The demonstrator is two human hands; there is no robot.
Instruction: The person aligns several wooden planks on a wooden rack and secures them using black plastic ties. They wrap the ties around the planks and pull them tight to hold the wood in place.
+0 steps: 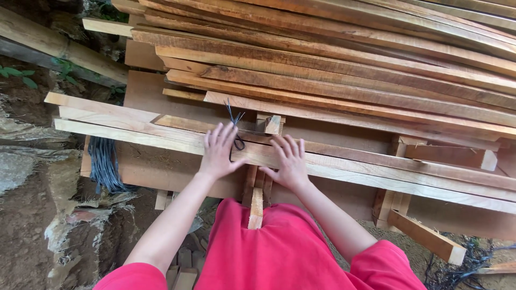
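Rough-sawn planks stack over bare dirt; left hand and right hand press flat, fingers spread.

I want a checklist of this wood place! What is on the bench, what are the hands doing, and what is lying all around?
Surface: a brown board top on a wooden frame, mostly covered with timber.
Job's things: long pale planks lie across the front; a dark wire tie sits on them between the hands.
Clutter: a big stack of rough planks behind; an offcut block at lower right.
Hands: left hand and right hand press flat, fingers spread, on the planks; neither holds anything.
Cables: a bundle of dark wires hangs at the left edge; more dark strands on the ground at right.
Surroundings: bare soil, a bamboo pole, green leaves.
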